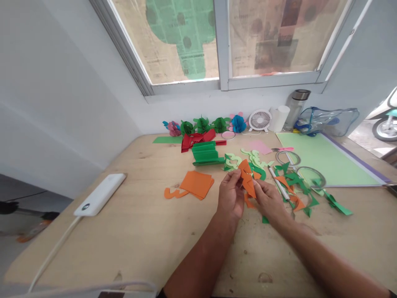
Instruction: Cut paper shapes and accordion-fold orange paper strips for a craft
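- A pale wooden table (139,236) stands against a white wall under a sliding window (221,86); craft paper covers much of its far and right side.
- At the table's middle right, above the surface, two bare hands hold a cut orange paper piece (247,179) between them.
- The left hand (230,190) pinches its left edge between thumb and fingers; the right hand (269,199) pinches its lower right. The lower fingertips are hidden.
- The paper looks thin, so pulling the hands apart or twisting could tear it or leave a stray crease.
- Just right of the hands lie green and orange scraps (296,180). Orange bits share the held paper's colour, so a dropped piece could be lost among them.
- A white pen (278,183) lies beside the right hand among the scraps; a knock from that hand could roll it.
- To the left, a stack of orange sheets (196,185) sits near a wavy orange strip (173,193); a sweeping left forearm could scatter both.
- Beyond the hands, a pleated green paper (204,153) could be flattened by a careless reach.
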Action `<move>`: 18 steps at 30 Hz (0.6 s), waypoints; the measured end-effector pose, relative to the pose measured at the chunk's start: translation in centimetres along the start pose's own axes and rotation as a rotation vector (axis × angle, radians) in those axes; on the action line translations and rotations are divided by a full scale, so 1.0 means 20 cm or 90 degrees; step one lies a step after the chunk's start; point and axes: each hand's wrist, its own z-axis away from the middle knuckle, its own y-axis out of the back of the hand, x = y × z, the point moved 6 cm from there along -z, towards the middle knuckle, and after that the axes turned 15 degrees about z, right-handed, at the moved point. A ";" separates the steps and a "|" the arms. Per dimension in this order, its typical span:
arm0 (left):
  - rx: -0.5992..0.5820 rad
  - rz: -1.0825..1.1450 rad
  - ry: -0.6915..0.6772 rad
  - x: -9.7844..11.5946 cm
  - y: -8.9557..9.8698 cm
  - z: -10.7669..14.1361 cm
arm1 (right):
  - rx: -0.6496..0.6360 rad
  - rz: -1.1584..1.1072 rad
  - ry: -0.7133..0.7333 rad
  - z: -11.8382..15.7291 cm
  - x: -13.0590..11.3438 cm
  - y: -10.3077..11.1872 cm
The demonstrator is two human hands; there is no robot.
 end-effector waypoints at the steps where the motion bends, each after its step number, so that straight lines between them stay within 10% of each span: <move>1: 0.001 0.004 0.001 0.00 0.00 0.00 | 0.000 0.000 0.003 0.00 0.00 0.00; 18: -0.013 0.047 0.034 -0.04 0.00 0.01 | 0.058 0.021 -0.003 0.04 -0.05 0.01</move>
